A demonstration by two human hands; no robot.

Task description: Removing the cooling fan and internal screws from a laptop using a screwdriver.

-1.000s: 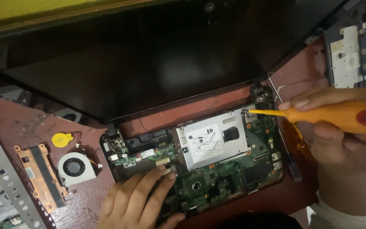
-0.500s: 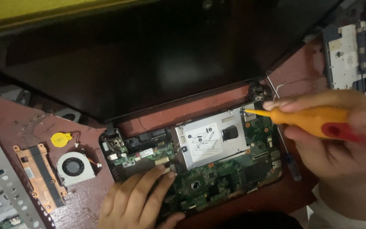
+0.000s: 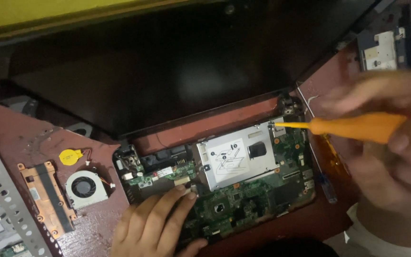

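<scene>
An opened laptop base lies in front of me, its green circuit board (image 3: pixel 243 200) bare and its dark screen (image 3: pixel 167 81) tilted back. A silver drive caddy (image 3: pixel 236 159) sits in the upper middle of the board. My left hand (image 3: pixel 151 226) rests flat on the board's lower left, fingers spread. My right hand (image 3: pixel 386 147), blurred, grips an orange-handled screwdriver (image 3: pixel 353 127). Its tip touches the caddy's upper right corner, near the right hinge (image 3: pixel 288 105).
On the red table (image 3: pixel 20 138) to the left lie a small fan (image 3: pixel 85 188), a copper heat sink (image 3: pixel 46 197), a yellow coin battery (image 3: pixel 70 156) with wires and a perforated metal bracket (image 3: pixel 5 200). A removed panel (image 3: pixel 381 50) sits at the upper right.
My right hand has shifted slightly with the screwdriver, whose tip stays at the caddy's upper right corner. My left hand has kept its place on the board.
</scene>
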